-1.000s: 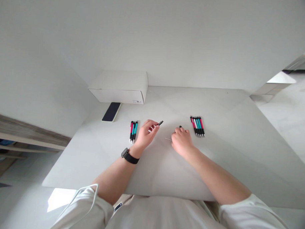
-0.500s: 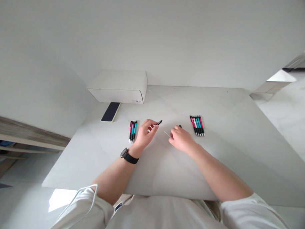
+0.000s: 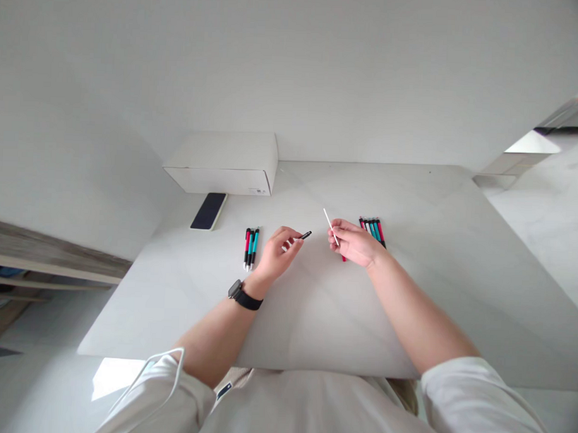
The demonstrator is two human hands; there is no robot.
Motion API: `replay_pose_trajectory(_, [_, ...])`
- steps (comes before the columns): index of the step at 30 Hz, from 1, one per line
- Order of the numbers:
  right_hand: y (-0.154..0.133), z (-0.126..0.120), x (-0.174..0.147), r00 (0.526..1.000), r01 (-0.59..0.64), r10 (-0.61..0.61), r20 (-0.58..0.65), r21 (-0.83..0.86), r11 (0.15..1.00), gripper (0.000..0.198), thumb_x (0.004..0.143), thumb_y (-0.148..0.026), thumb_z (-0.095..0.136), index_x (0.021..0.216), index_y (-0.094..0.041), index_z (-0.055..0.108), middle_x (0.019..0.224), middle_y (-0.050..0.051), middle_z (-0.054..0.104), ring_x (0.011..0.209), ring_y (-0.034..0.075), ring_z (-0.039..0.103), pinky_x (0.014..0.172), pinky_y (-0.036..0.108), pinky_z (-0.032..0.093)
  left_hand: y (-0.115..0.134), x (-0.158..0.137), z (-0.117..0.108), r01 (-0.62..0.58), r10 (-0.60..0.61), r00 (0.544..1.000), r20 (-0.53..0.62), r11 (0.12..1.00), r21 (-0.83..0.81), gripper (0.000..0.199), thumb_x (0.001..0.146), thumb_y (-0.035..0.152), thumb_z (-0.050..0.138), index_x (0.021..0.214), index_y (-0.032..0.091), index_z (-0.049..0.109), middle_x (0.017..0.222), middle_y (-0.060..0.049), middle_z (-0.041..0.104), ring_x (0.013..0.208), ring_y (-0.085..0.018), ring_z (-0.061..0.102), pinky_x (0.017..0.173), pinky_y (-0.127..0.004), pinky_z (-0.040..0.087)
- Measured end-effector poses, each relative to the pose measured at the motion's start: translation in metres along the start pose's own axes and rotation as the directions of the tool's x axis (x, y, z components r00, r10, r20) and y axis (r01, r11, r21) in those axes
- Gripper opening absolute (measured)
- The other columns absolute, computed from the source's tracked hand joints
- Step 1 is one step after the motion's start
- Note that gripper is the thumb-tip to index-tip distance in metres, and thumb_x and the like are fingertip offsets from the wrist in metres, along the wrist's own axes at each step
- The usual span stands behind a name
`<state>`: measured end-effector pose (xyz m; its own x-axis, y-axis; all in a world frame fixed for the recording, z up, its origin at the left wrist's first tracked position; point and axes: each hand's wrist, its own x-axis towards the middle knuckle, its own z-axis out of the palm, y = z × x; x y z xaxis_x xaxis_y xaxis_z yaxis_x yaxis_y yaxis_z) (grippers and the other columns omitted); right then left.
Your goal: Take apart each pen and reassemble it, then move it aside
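My left hand [image 3: 279,251] is closed in a pinch on a small black pen part [image 3: 306,235], which points up and to the right. Between the thumb and fingers of my right hand [image 3: 355,241] is a thin white pen refill [image 3: 330,225], tilted with its upper end to the left. Below those fingers a bit of a red pen barrel [image 3: 344,259] shows; whether the hand holds it or it lies on the table I cannot tell. Three pens [image 3: 250,248], one red and two teal, lie left of my left hand. Several pens [image 3: 374,228] in a row are partly hidden behind my right hand.
On the white table [image 3: 304,318], a long white box [image 3: 219,179] stands at the back left against the wall. A phone [image 3: 208,211] lies in front of it. A white cable [image 3: 182,364] hangs by my left sleeve.
My right hand has turned over and risen slightly, bringing the refill from low and nearly flat to steeply tilted. The red barrel has come into sight. My left hand has barely shifted.
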<state>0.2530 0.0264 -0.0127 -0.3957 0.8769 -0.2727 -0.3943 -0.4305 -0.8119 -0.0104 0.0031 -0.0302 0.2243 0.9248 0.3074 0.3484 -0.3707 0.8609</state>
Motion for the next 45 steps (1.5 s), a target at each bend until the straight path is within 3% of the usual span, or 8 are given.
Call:
replay_pose_trajectory(4, [0.008, 0.001, 0.005, 0.989, 0.121, -0.121, -0.084, -0.01, 0.993, 0.038, 0.076, -0.033, 0.088, 0.109, -0.026, 0.069, 0.089, -0.002, 0.068, 0.075, 0.012, 0.063, 0.069, 0.027, 0.053, 0.001, 0.0, 0.0, -0.005, 0.005, 1.0, 0.015, 1.0, 0.008, 0.027, 0.101, 0.045, 0.062, 0.11, 0.022, 0.074, 0.11, -0.009, 0.067, 0.092, -0.017, 0.066, 0.079, -0.03, 0.055])
replay_pose_trajectory(12, [0.024, 0.017, 0.002, 0.94, 0.298, -0.281, -0.196, 0.061, 0.953, 0.033, 0.076, -0.037, 0.089, 0.093, -0.027, 0.064, 0.099, -0.002, 0.07, 0.092, 0.016, 0.07, 0.085, 0.033, 0.058, 0.001, -0.001, 0.002, -0.021, 0.021, 0.999, 0.036, 1.0, 0.011, 0.027, 0.1, 0.046, 0.063, 0.109, 0.023, 0.075, 0.107, -0.009, 0.067, 0.088, -0.018, 0.066, 0.074, -0.031, 0.054])
replay_pose_trajectory(26, [0.031, 0.024, -0.001, 0.916, 0.332, -0.349, -0.2, -0.112, 0.936, 0.036, 0.079, -0.047, 0.087, 0.099, -0.027, 0.065, 0.105, 0.001, 0.07, 0.101, 0.018, 0.069, 0.085, 0.033, 0.06, -0.002, 0.0, 0.003, -0.024, 0.023, 0.998, 0.057, 0.999, 0.021, 0.026, 0.1, 0.045, 0.064, 0.108, 0.023, 0.075, 0.105, -0.008, 0.067, 0.088, -0.018, 0.066, 0.072, -0.03, 0.055])
replay_pose_trajectory(32, [0.034, 0.028, -0.002, 0.886, 0.376, -0.435, -0.159, -0.303, 0.876, 0.036, 0.081, -0.054, 0.083, 0.098, -0.026, 0.067, 0.105, 0.003, 0.07, 0.104, 0.021, 0.068, 0.084, 0.033, 0.059, -0.003, 0.0, 0.004, -0.035, 0.034, 0.997, 0.067, 0.999, 0.026, 0.026, 0.099, 0.045, 0.065, 0.107, 0.023, 0.076, 0.104, -0.008, 0.067, 0.087, -0.018, 0.066, 0.072, -0.031, 0.055])
replay_pose_trajectory(40, [0.041, 0.027, -0.002, 0.886, 0.358, -0.458, -0.072, -0.522, 0.774, 0.03, 0.086, -0.055, 0.077, 0.097, -0.027, 0.075, 0.106, 0.004, 0.072, 0.097, 0.021, 0.067, 0.09, 0.035, 0.055, 0.001, -0.001, 0.004, -0.042, 0.042, 0.995, 0.091, 0.999, -0.007, 0.024, 0.1, 0.044, 0.064, 0.108, 0.023, 0.075, 0.105, -0.008, 0.066, 0.087, -0.017, 0.066, 0.072, -0.03, 0.054])
replay_pose_trajectory(45, [0.038, 0.027, -0.004, 0.881, 0.352, -0.466, -0.079, -0.549, 0.758, 0.033, 0.086, -0.053, 0.077, 0.109, -0.028, 0.072, 0.108, 0.004, 0.071, 0.101, 0.022, 0.067, 0.089, 0.035, 0.056, 0.002, 0.0, 0.003, -0.029, 0.029, 0.997, 0.073, 1.0, -0.008, 0.025, 0.1, 0.044, 0.063, 0.108, 0.023, 0.074, 0.106, -0.008, 0.067, 0.088, -0.017, 0.066, 0.073, -0.03, 0.054])
